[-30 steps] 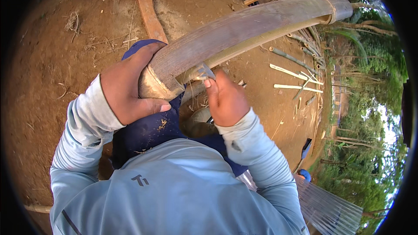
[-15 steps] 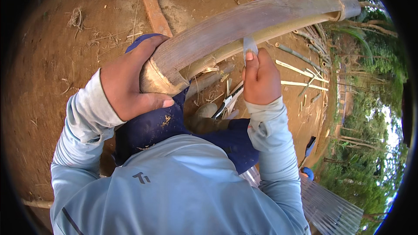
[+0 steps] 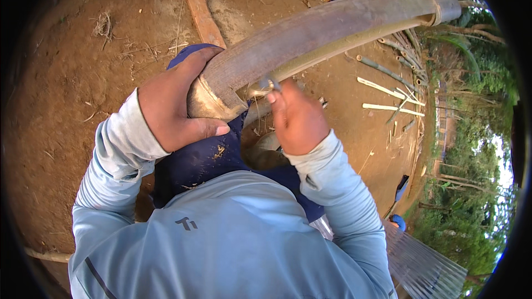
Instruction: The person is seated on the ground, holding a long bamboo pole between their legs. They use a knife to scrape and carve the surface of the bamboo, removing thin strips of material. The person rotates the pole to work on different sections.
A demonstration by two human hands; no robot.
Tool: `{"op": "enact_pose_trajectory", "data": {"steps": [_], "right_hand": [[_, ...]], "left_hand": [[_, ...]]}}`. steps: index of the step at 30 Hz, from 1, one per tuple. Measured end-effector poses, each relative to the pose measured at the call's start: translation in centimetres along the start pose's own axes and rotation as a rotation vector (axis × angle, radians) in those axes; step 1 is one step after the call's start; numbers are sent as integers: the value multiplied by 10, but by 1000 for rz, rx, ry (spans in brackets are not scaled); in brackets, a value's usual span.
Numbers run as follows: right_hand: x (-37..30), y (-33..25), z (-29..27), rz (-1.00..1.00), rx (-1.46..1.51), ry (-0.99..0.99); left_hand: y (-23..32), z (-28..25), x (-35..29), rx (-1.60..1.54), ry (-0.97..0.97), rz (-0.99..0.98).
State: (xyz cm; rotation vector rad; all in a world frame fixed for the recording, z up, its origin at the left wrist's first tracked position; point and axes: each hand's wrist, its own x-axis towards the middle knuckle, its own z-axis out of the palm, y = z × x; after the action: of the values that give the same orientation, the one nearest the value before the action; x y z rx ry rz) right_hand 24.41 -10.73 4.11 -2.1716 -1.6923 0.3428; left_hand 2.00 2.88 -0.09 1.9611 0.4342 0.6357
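A thick bamboo pole (image 3: pixel 310 33) with a long opening cut along its side stretches from my lap toward the far right. My left hand (image 3: pixel 172 102) grips its near end, the thumb under the pale cut rim. My right hand (image 3: pixel 302 119) is closed on a small knife (image 3: pixel 267 84), whose blade is smeared by motion. The blade is at the edge of the opening, close to the near end, where pale curled shavings (image 3: pixel 256 93) gather. Most of the knife's handle is hidden in my fist.
A wooden plank (image 3: pixel 200 8) lies on the dirt ground beyond my left hand. To the right lie pale split strips (image 3: pixel 382 86) and several bamboo poles (image 3: pixel 370 68). A clear corrugated sheet (image 3: pixel 424 260) is at the lower right, with trees beyond.
My right hand has moved left and nearer along the opening, bringing the knife from mid-pole to the near end. My left hand keeps its grip on the bamboo pole.
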Motion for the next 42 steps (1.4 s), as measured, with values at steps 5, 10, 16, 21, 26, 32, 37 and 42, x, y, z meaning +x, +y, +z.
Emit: {"op": "enact_pose_trajectory", "data": {"steps": [5, 10, 16, 21, 26, 32, 37, 42], "right_hand": [[-15, -6, 21, -48, 50, 41], [4, -1, -8, 57, 16, 5], [-2, -7, 0, -2, -23, -93], [-14, -11, 16, -91, 75, -28], [-3, -5, -8, 35, 15, -95], [-13, 16, 2, 93, 352, -149], [-24, 12, -3, 284, 890, 111], [-20, -2, 32, 181, 834, 78]], "left_hand": [[2, 1, 2, 10, -24, -23], [-2, 2, 1, -31, -4, 15], [-2, 3, -2, -16, 8, -2], [1, 4, 1, -40, 1, -4], [3, 2, 0, -56, -1, 6], [1, 0, 3, -86, -43, -19], [5, -4, 3, -87, -79, -55], [6, -6, 5, -108, -116, -103]]}}
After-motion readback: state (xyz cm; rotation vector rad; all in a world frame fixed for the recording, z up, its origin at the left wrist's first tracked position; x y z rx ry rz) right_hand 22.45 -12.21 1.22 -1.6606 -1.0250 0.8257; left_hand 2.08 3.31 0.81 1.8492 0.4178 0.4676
